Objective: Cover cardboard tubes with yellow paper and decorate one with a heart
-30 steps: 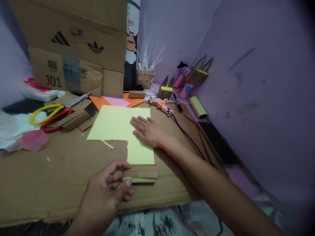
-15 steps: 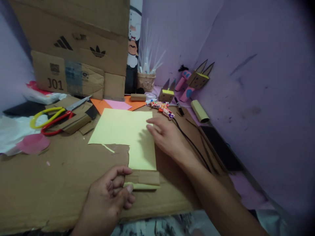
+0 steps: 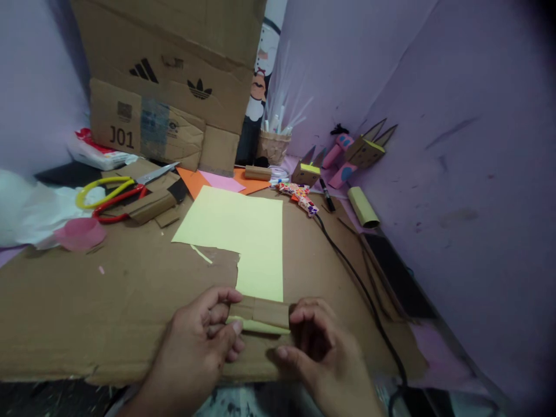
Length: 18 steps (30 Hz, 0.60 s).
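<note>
A pale yellow paper sheet (image 3: pixel 243 231) lies on a big cardboard sheet (image 3: pixel 108 307) that covers the work surface. A small cardboard piece (image 3: pixel 264 311) sits on the paper's near edge, with the paper folded up under it. My left hand (image 3: pixel 200 341) pinches the left end of that piece between thumb and fingers. At the right end, my right hand (image 3: pixel 319 347) has its fingers curled against the piece.
Yellow and red scissors (image 3: pixel 115 194) lie on cardboard scraps at the left. Cardboard boxes (image 3: pixel 174 75) stand behind. At the back right are a glue gun (image 3: pixel 299 194) with its black cable (image 3: pixel 360 284), a marker, a cardboard roll (image 3: pixel 362 205), small cardboard figures and a black phone (image 3: pixel 395 272).
My right hand lifted off the yellow paper and drew back to the right end of the small cardboard piece. The left hand kept its pinch. The view shifted a little to the left.
</note>
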Each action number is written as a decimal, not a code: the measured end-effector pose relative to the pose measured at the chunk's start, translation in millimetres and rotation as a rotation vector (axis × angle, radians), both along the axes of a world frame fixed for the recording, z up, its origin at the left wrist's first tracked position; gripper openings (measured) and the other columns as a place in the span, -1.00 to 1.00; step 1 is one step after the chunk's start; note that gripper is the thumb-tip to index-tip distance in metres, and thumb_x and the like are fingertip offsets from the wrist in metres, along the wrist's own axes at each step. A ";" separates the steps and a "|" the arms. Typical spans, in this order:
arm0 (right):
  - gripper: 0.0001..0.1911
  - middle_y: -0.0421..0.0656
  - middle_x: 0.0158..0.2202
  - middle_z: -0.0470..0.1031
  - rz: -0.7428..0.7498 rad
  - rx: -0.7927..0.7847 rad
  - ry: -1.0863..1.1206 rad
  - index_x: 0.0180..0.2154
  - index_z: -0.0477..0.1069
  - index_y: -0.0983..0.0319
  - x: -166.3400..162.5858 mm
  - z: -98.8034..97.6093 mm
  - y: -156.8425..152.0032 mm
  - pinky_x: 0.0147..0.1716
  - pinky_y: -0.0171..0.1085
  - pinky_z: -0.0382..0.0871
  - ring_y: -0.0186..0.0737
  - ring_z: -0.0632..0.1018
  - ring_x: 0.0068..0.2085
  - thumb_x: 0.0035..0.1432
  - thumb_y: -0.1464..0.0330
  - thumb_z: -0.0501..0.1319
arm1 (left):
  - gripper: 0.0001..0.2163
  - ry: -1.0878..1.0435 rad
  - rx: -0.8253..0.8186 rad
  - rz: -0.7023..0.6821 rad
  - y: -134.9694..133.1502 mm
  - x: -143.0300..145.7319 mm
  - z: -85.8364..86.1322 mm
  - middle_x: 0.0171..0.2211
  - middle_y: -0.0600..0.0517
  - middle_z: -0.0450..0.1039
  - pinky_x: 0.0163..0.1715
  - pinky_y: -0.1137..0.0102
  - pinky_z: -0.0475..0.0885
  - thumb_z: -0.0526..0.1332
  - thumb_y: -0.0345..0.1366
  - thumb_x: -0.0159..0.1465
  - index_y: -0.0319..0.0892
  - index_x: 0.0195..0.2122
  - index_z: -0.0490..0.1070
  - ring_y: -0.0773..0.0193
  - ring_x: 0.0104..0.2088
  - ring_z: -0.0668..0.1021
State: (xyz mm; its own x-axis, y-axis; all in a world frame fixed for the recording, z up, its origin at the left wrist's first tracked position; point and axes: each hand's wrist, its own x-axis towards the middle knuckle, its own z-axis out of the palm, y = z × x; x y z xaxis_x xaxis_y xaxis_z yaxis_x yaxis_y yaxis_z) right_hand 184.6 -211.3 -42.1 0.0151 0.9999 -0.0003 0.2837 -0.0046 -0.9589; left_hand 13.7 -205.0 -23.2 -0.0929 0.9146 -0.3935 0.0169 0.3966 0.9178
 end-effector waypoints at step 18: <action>-0.80 -0.20 -0.41 0.35 0.132 -0.146 0.012 -0.58 0.49 0.26 -12.7 11.3 3.9 -0.40 -0.39 0.30 -0.30 0.45 -0.33 -0.06 0.62 0.22 | -0.58 0.080 -0.090 -0.080 1.1 -15.1 1.2 -0.61 0.12 0.45 -0.67 0.51 0.37 0.31 -0.15 -0.07 -0.15 -0.21 0.27 0.31 -0.63 0.48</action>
State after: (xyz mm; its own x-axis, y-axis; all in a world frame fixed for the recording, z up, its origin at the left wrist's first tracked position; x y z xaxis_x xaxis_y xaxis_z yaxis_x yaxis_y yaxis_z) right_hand 171.9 -207.5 -30.8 -0.1168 0.9825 -0.1450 0.2794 -0.1076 -0.9541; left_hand -1.4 -203.9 -22.0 -0.0556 0.8815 -0.4688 0.1233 0.4720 0.8729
